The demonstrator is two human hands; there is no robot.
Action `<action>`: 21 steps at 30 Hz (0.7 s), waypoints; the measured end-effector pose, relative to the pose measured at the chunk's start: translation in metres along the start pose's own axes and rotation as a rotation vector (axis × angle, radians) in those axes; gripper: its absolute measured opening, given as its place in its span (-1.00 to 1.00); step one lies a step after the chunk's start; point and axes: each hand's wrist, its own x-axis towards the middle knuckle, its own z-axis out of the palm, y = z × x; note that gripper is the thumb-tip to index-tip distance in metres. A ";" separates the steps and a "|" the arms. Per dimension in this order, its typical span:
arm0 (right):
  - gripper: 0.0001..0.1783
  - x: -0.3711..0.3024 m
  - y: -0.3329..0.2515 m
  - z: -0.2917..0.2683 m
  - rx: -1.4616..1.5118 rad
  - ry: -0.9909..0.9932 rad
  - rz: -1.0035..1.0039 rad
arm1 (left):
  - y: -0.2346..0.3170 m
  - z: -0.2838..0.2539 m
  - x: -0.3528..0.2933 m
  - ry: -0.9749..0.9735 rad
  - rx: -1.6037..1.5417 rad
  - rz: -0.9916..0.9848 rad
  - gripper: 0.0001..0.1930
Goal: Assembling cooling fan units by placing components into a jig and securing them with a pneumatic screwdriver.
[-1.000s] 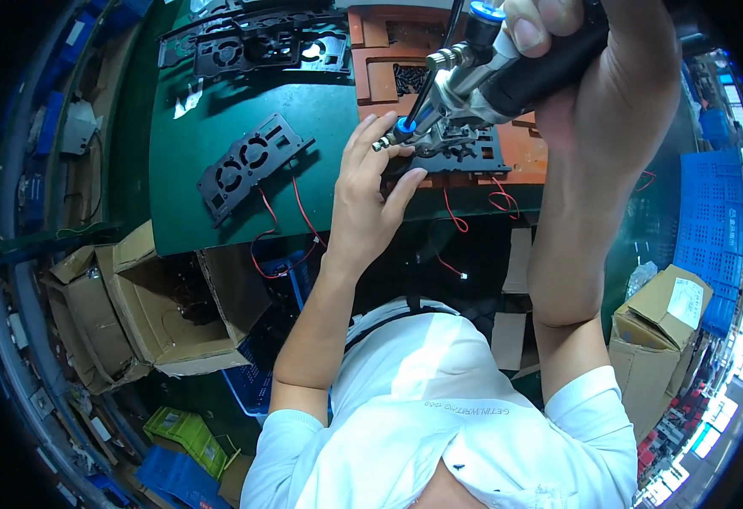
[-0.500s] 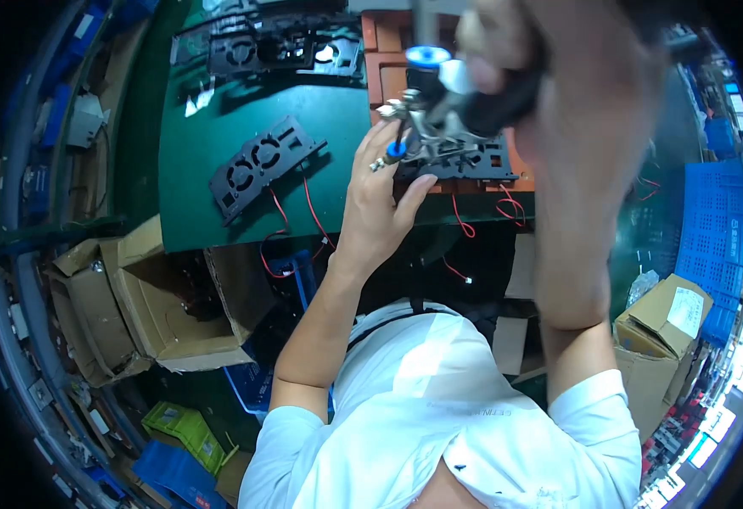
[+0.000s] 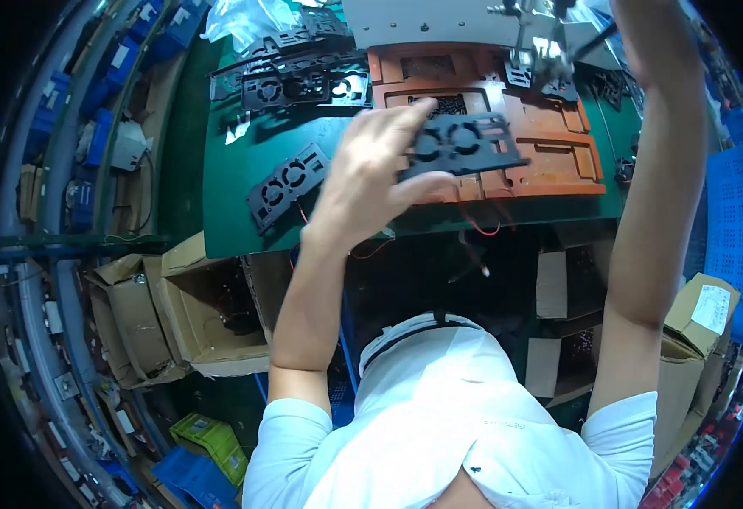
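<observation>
Observed left grip [image 3: 363, 165] clasping the left end of a black fan plate [image 3: 471, 159], with thumb at the near long side, above an orange tray [image 3: 541, 119] by the near edge of the worktop [image 3: 303, 131] (cannot say whether resting or raised). Cannot determine the state of the right grip, out of view, with right forearm [image 3: 656, 178] reaching toward the worktop's far right corner. Judged light, stiff and fairly smooth, with slim webs around the round cutouts probably fragile; best held by the solid long sides, clear of the red lead [image 3: 486, 233].
</observation>
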 end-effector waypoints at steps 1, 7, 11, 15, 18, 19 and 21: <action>-0.20 -0.020 -0.004 -0.007 -0.031 -0.038 -0.005 | 0.000 -0.015 -0.003 0.027 -0.020 -0.036 -0.16; -0.51 -0.155 0.056 -0.063 -0.108 -0.345 -0.031 | -0.048 -0.080 -0.089 0.162 0.015 -0.508 -0.21; -0.62 -0.244 0.064 -0.060 0.192 -0.194 0.562 | -0.070 -0.084 -0.113 0.105 0.190 -0.528 -0.28; -0.70 -0.275 0.073 -0.042 0.185 -0.320 0.590 | -0.061 -0.087 -0.099 0.014 0.454 -0.361 -0.38; -0.70 -0.268 0.068 -0.030 0.313 -0.515 0.539 | -0.064 -0.094 -0.082 0.207 0.090 -0.446 -0.49; -0.65 -0.266 0.069 -0.023 0.390 -0.595 0.557 | -0.067 -0.090 -0.073 0.332 -0.173 -0.530 -0.54; -0.39 -0.261 0.063 0.008 0.862 -0.625 0.626 | -0.074 -0.090 -0.032 0.603 -0.770 -0.501 -0.63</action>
